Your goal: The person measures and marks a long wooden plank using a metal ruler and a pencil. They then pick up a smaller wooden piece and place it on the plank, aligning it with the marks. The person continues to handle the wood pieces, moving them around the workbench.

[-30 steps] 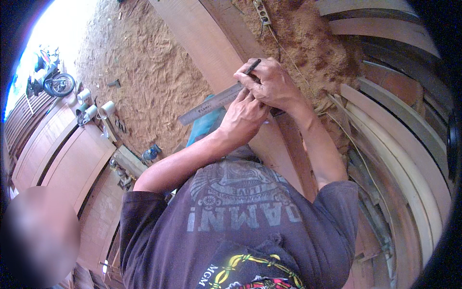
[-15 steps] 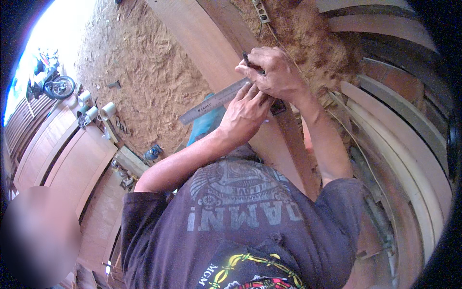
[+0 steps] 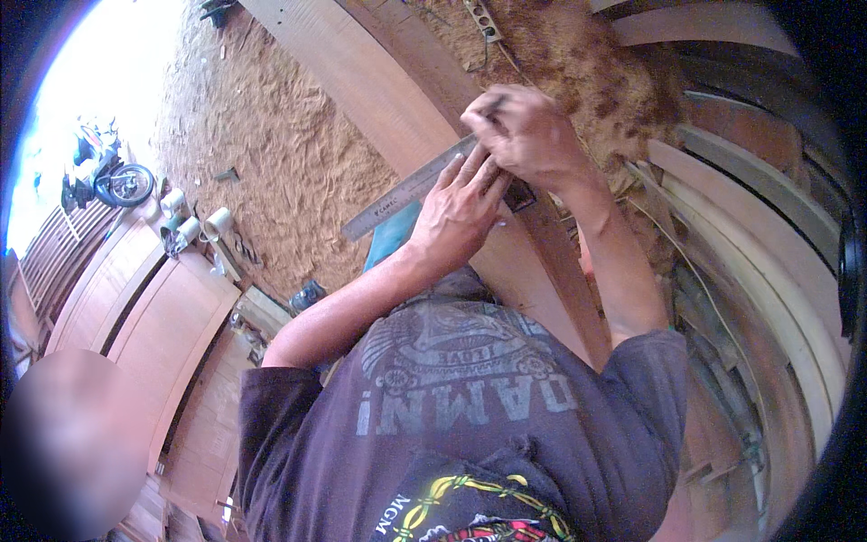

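Note:
A steel try square (image 3: 395, 200) lies with its marked blade slanting across a long wooden plank (image 3: 361, 77). My left hand (image 3: 459, 208) presses the blade down, its fingers stretched along the metal and its thumb side near the dark stock (image 3: 520, 195). Just beyond it, my right hand (image 3: 528, 135) is closed and smeared by motion over the blade's far end. A thin dark pen or pencil (image 3: 490, 125) shows only as a blur in its fingers. Part of the blade is hidden under both hands.
Sawdust (image 3: 271, 135) covers the floor left of the plank. A power strip (image 3: 483, 20) with its cable lies beyond my right hand. Curved boards (image 3: 750, 244) are stacked on the right. Wide panels (image 3: 172, 316), pale cups (image 3: 217, 224) and a motorcycle (image 3: 117, 181) are at the left.
My right hand has shifted slightly right and is now blurred; the pen or pencil stood out clearly before. My left hand stays on the square. The whole view has turned a little.

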`<control>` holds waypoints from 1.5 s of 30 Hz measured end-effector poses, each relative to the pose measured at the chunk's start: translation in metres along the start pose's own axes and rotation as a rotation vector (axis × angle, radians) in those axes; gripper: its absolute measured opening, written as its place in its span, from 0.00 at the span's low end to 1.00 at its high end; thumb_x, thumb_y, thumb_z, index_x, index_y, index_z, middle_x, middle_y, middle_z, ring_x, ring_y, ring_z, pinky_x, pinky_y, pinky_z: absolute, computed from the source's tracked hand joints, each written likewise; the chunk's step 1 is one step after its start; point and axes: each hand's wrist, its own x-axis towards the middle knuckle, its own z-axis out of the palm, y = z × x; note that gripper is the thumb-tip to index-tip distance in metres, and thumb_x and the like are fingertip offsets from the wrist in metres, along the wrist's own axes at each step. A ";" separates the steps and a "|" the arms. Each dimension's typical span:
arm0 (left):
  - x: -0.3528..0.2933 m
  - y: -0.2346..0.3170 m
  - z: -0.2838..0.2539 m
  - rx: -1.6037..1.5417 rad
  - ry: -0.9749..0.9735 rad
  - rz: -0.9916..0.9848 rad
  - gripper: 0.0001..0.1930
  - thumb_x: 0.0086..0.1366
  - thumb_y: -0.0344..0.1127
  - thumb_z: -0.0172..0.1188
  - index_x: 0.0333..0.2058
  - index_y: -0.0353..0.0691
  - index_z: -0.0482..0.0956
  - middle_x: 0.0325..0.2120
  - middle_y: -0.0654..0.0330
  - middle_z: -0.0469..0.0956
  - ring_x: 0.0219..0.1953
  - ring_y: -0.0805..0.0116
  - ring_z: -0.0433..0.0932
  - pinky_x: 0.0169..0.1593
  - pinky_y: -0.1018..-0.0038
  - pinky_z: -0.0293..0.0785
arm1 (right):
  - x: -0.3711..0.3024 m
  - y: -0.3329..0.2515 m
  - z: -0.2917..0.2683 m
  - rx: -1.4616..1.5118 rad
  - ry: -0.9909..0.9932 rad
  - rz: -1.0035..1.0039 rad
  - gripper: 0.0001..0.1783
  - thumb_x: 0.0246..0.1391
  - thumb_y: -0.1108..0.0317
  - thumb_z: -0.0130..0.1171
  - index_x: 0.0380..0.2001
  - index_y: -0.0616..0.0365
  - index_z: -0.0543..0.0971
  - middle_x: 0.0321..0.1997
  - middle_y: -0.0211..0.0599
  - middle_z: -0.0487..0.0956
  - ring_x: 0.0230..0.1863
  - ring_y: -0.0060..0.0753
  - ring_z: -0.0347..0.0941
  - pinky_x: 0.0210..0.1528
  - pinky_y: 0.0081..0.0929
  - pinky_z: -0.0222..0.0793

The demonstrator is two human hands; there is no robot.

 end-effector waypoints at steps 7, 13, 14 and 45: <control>0.002 0.001 -0.001 0.038 -0.032 -0.024 0.45 0.54 0.40 0.75 0.70 0.39 0.66 0.74 0.53 0.61 0.77 0.50 0.56 0.75 0.55 0.61 | -0.092 -0.002 0.022 0.240 0.142 0.382 0.15 0.69 0.72 0.59 0.56 0.62 0.80 0.50 0.48 0.85 0.54 0.39 0.82 0.56 0.32 0.76; -0.009 0.019 0.010 0.013 -0.127 0.028 0.41 0.59 0.38 0.69 0.70 0.36 0.66 0.73 0.52 0.61 0.76 0.50 0.56 0.72 0.56 0.62 | -0.151 -0.013 0.024 0.388 0.093 0.616 0.16 0.64 0.71 0.65 0.54 0.62 0.81 0.50 0.49 0.86 0.55 0.45 0.83 0.58 0.36 0.75; -0.010 0.023 0.012 0.020 -0.098 0.042 0.40 0.59 0.38 0.68 0.70 0.36 0.66 0.73 0.52 0.61 0.76 0.50 0.56 0.72 0.56 0.63 | -0.156 -0.015 0.021 0.386 0.088 0.625 0.16 0.64 0.71 0.65 0.54 0.62 0.81 0.50 0.49 0.86 0.54 0.44 0.83 0.58 0.36 0.75; -0.005 0.015 0.004 -0.009 -0.090 -0.065 0.53 0.53 0.43 0.76 0.75 0.40 0.57 0.78 0.53 0.51 0.79 0.52 0.49 0.75 0.51 0.59 | -0.131 -0.014 0.042 0.395 0.175 0.581 0.19 0.64 0.73 0.67 0.56 0.66 0.80 0.44 0.41 0.86 0.47 0.26 0.81 0.48 0.28 0.77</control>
